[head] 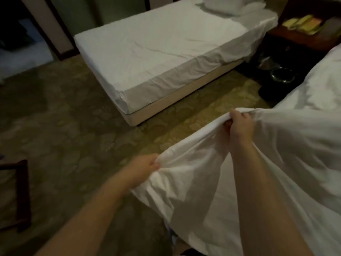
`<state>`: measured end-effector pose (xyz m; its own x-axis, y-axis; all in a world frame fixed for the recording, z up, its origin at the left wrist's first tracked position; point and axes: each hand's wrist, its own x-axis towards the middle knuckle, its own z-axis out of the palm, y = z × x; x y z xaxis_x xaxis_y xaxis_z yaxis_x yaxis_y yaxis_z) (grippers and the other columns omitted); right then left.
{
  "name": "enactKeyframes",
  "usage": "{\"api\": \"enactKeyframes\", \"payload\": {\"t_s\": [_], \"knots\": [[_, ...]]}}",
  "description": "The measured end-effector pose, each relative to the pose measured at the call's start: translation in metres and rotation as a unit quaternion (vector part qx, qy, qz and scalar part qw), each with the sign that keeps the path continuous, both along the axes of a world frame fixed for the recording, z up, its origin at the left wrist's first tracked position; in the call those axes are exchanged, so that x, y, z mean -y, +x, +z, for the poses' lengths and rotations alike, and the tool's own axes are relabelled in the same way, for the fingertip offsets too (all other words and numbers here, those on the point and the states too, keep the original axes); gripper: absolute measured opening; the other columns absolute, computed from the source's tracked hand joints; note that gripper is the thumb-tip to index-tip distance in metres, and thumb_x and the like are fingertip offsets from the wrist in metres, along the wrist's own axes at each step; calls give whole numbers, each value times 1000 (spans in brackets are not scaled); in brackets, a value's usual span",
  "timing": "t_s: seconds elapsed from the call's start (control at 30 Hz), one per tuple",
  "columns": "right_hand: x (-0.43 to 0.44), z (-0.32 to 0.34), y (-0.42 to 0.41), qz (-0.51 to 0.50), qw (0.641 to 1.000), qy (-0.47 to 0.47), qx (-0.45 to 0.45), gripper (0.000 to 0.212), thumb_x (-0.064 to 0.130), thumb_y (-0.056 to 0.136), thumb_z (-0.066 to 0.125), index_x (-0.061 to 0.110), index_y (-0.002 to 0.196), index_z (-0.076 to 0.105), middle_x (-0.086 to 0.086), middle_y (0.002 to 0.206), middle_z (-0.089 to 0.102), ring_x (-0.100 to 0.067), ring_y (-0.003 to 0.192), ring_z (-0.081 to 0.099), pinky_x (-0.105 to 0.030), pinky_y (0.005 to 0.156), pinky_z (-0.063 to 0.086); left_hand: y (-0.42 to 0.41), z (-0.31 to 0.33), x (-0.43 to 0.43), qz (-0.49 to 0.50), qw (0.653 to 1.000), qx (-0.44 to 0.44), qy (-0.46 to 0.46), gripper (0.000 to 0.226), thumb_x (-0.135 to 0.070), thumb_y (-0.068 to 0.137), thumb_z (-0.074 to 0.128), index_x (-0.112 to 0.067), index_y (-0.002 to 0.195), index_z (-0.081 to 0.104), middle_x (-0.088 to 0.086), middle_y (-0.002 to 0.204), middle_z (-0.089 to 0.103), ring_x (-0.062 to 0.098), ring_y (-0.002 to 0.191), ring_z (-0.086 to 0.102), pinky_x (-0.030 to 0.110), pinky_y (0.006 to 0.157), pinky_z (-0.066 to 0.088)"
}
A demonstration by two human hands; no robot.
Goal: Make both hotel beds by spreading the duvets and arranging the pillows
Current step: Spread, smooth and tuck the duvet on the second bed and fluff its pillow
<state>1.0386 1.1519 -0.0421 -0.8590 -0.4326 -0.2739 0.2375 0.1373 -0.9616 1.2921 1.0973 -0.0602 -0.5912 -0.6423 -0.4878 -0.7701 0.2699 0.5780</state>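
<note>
Two grips on the white duvet (203, 182) heaped at lower right: left hand (145, 164) clutches its edge low down, and right hand (239, 124) bunches the same edge higher up. Across the carpet (64, 126), the other bed (156, 52) wears a flat sheet, with pillows (230, 4) piled at its head.
</note>
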Motion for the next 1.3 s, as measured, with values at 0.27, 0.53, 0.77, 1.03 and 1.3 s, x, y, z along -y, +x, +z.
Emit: {"api": "enactKeyframes", "payload": {"t_s": [0.27, 0.53, 0.77, 1.03, 1.3], "knots": [[142, -87, 72, 237, 912, 335, -12, 20, 20, 98, 44, 13, 113, 55, -5, 106, 57, -20, 94, 54, -32, 81, 47, -2, -74, 144, -184, 959, 210, -49, 46, -25, 99, 40, -19, 144, 33, 6, 142, 44, 23, 128, 44, 34, 103, 38], [272, -34, 70, 100, 919, 362, -123, 19, 25, 97, 44, 21, 112, 55, 2, 99, 57, -18, 91, 54, -35, 84, 47, -53, 1, 332, -328, 921, 60, -200, 33, -24, 98, 38, -19, 129, 46, 4, 119, 55, 25, 106, 57, 37, 84, 49], [340, 28, 65, 6, 924, 342, -169, 21, 25, 96, 43, 24, 110, 58, 5, 100, 59, -19, 96, 56, -41, 91, 46, -103, 50, 418, -392, 876, -12, -279, 32, -18, 97, 40, -19, 129, 45, 5, 118, 54, 28, 106, 56, 40, 83, 49], [341, 55, -25, -62, 905, 379, -184, 15, 24, 96, 42, 26, 103, 56, 4, 95, 58, -20, 90, 55, -39, 89, 47, -217, 94, 433, -428, 827, -133, -339, 29, -23, 95, 43, -25, 124, 48, -1, 112, 55, 23, 100, 57, 37, 83, 43], [345, 98, -181, -85, 842, 443, -295, 24, 28, 97, 41, 25, 116, 55, 1, 106, 63, -23, 99, 56, -36, 88, 40, -393, 142, 416, -431, 771, -205, -422, 29, -25, 98, 42, -25, 127, 44, -1, 107, 53, 19, 89, 57, 30, 68, 34]]}}
